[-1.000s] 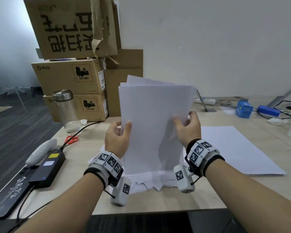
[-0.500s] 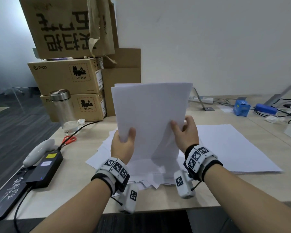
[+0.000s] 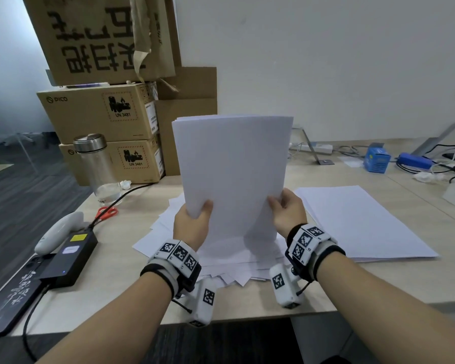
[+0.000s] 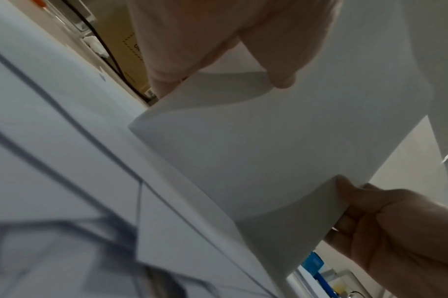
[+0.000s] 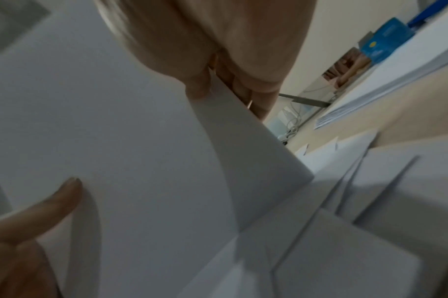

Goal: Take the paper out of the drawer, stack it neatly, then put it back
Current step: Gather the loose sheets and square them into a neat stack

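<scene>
A sheaf of white paper stands upright on its lower edge over loose sheets scattered on the desk. My left hand grips its left edge low down, thumb on the near face. My right hand pinches the right edge at the same height. In the left wrist view the sheaf bows between both hands, with the right hand at the far side. The right wrist view shows the thumb pressed on the sheaf. No drawer is in view.
A neat flat stack of paper lies to the right. Cardboard boxes and a clear bottle stand at back left. A black power brick, cables and red scissors sit left. A blue box is at back right.
The sheaf's top edges, uneven a second ago, now line up. Both hands and the sheaf have come down toward the loose sheets on the desk.
</scene>
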